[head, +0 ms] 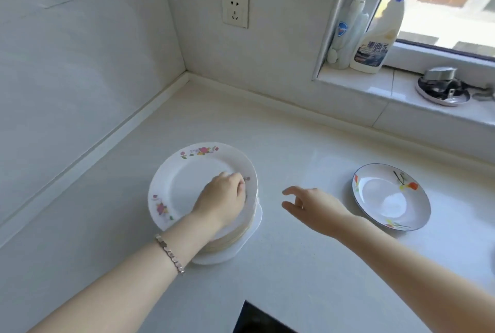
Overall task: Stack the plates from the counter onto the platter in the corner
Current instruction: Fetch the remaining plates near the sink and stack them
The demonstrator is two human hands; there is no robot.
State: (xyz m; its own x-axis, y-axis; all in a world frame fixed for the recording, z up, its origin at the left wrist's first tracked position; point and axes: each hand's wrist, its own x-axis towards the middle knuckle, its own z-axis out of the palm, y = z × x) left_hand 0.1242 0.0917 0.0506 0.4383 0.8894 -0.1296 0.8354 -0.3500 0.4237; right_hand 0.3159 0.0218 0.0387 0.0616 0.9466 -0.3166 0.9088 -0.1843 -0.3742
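A stack of several white plates sits on a white platter (254, 221) on the counter toward the corner. The top plate (187, 172) has pink flower prints on its rim. My left hand (222, 196) rests on the top plate's right rim, fingers curled over the edge. My right hand (310, 206) hovers open just right of the stack, fingers apart, holding nothing. A single blue-rimmed plate (391, 197) with orange flower prints lies on the counter to the right, beyond my right hand.
The white counter (294, 145) meets tiled walls at the back and left. A wall socket (235, 9) sits above the corner. Cleaning bottles (377, 37) and a metal dish (442, 88) stand on the window sill. A dark hob edge (257, 319) shows at the bottom.
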